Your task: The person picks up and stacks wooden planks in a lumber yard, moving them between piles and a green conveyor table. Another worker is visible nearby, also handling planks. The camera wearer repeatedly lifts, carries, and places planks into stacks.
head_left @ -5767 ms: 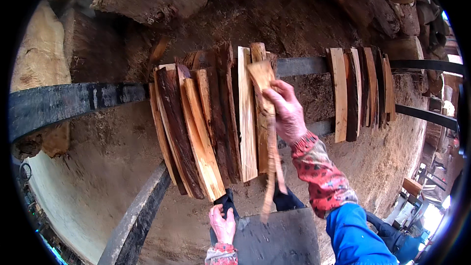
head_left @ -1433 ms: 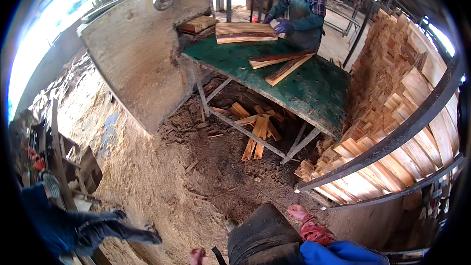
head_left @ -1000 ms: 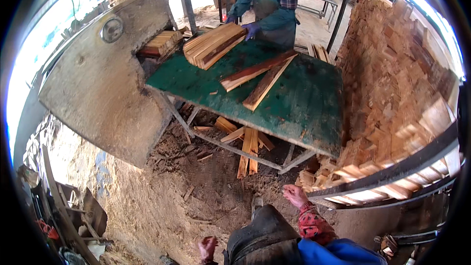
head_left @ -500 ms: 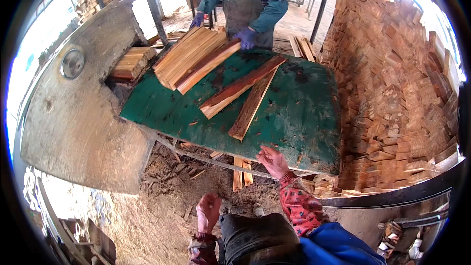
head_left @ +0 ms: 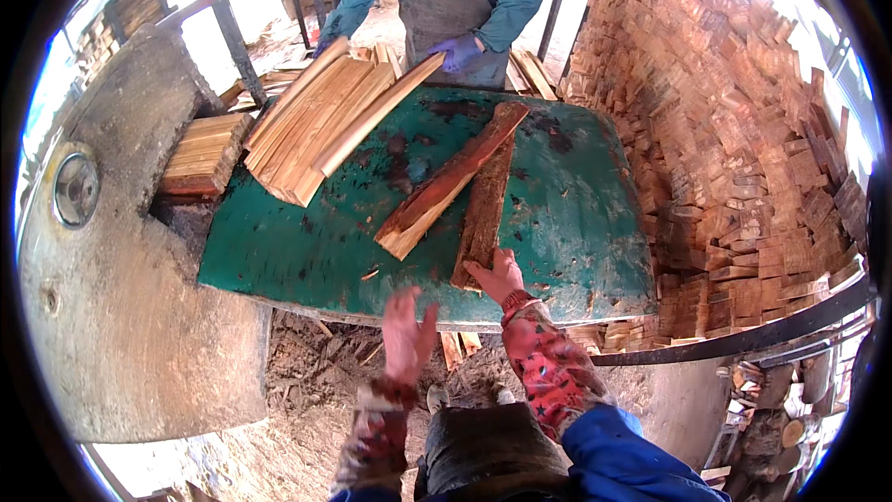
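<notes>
My right hand [head_left: 499,275] is closed on the near end of a bark-covered wooden slat [head_left: 487,209], which lies on a green tabletop [head_left: 576,214]. To the left, my left hand [head_left: 409,333] hovers near the table's front edge, empty and with its fingers apart. A second slat [head_left: 446,184], reddish bark on top and pale wood on its side, slants beside the first and overlaps its far end. Across the table, a person in purple gloves [head_left: 457,52] holds the outer pieces of a bundle of pale slats [head_left: 311,121].
A worn metal machine plate [head_left: 139,316] with a round fitting [head_left: 76,188] stands at the left. Stacked slats [head_left: 200,153] sit in its notch. A tall wall of stacked wood [head_left: 725,149] rises at the right, behind a dark curved rail [head_left: 743,327]. Debris covers the ground below.
My right hand has reached forward onto the bark slat, which now lies steeper. My left hand has risen toward the table and spread its fingers. The other person's bundle has shifted left.
</notes>
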A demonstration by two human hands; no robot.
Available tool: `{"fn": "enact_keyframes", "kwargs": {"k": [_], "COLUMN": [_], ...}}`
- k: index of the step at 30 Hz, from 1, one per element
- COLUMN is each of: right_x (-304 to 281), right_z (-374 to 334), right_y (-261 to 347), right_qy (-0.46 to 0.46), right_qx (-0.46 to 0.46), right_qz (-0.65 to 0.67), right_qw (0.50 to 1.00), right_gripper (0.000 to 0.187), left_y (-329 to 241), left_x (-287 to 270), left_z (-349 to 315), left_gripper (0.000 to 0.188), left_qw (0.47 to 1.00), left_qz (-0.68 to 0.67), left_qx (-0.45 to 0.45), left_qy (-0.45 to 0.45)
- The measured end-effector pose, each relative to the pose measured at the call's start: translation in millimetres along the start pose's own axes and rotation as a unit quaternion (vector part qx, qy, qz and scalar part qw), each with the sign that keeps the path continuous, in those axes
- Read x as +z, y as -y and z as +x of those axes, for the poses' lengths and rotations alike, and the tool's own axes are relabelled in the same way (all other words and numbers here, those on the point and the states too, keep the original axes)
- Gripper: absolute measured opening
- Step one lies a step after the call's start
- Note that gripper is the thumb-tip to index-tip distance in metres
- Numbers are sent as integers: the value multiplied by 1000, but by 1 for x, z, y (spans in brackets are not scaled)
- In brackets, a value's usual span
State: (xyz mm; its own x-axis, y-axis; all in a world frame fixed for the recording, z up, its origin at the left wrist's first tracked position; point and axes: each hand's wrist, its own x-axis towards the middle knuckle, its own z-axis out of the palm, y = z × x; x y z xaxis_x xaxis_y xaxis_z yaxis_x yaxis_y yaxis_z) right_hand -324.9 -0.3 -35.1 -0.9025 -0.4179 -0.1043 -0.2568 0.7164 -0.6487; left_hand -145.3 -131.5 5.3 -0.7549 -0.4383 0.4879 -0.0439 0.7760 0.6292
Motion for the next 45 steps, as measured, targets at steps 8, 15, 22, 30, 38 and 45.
{"fn": "enact_keyframes", "kwargs": {"k": [8,15,22,30,38,45], "right_x": [8,-8,9,6,-8,-17], "right_z": [-4,-21,-110,-151,-168,-167], "right_y": [5,-19,-32,-21,47,55], "right_qy": [-16,-59,-69,-31,-37,-62], "right_qx": [9,-34,-60,23,-21,-225], "right_qz": [5,35,125,264,25,-55], "right_qw": [1000,997,988,964,999,971], "right_gripper": [58,42,29,68,85,63], "left_y": [102,65,-3,-11,-37,-23], "left_x": [30,57,74,57,10,13], "left_z": [111,79,3,-29,4,8], "left_gripper": [67,80,70,58,48,56], "left_qw": [985,982,980,956,889,912], "left_qz": [158,-75,-175,-203,-307,-190], "left_qx": [18,-45,-73,-117,-256,-300], "left_qy": [69,170,65,177,223,204]}}
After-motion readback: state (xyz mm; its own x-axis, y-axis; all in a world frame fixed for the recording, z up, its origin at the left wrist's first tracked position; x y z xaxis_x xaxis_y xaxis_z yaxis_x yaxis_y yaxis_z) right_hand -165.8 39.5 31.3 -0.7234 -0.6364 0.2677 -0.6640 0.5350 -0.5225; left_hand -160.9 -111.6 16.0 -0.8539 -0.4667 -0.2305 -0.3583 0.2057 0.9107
